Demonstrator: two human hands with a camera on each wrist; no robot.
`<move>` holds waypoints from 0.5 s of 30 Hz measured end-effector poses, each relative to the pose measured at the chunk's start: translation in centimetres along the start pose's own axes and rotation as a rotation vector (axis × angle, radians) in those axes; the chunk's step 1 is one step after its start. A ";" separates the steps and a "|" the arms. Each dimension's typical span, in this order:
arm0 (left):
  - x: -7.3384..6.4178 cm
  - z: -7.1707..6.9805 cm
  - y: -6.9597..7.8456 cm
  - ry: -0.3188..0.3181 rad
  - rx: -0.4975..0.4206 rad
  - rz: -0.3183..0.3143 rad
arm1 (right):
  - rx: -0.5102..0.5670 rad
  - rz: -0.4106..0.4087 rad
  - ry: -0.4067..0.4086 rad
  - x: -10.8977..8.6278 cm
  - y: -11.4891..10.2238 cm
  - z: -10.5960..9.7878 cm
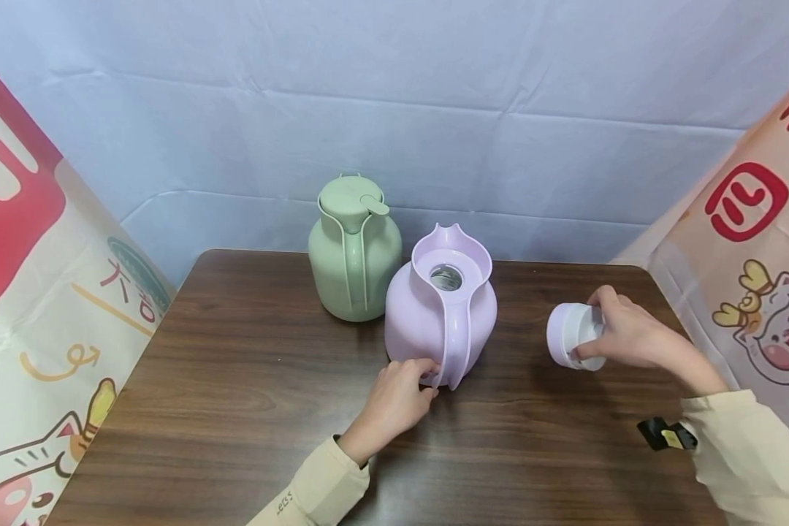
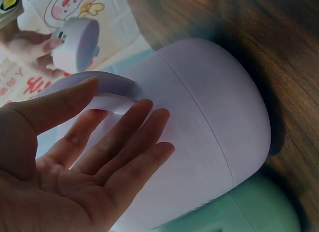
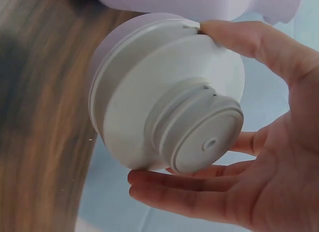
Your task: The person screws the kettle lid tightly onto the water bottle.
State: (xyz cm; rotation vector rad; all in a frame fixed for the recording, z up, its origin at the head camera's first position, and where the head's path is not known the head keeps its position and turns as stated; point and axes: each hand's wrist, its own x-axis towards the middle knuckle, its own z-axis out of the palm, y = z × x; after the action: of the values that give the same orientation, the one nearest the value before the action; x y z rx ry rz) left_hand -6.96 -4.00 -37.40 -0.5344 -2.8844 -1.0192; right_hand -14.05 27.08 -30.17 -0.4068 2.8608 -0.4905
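A lilac thermos jug stands upright with its mouth uncovered, a round opening showing inside the collar. My left hand is at the lower part of its handle; in the left wrist view the fingers are loosely extended beside the jug's body, not wrapped round the handle. To the right, above the table, my right hand holds the jug's lid tipped on its side. Thumb and fingers grip its rim in the right wrist view, where the white underside and the stopper face the palm.
A green thermos jug, its lid on, stands just behind and left of the lilac one. Both are on a brown wooden table. Pale blue cloth hangs behind it, with printed cloths at the left and right sides.
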 end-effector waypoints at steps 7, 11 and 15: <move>0.0 0.0 0.0 -0.003 -0.004 0.005 | -0.029 -0.035 0.028 0.1 -1.5 -1.4; 0.0 -0.1 0.0 -0.009 -0.010 0.002 | -0.043 -0.056 0.050 0.1 -2.3 -2.2; 0.0 -0.1 0.0 -0.017 -0.014 -0.003 | -0.039 -0.077 0.080 0.1 -2.9 -3.0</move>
State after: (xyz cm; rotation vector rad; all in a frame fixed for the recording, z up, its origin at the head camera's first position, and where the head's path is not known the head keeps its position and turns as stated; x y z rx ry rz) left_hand -7.01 -4.06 -37.37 -0.5416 -2.8960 -1.0407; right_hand -14.28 25.32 -26.38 -0.5178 2.9445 -0.4759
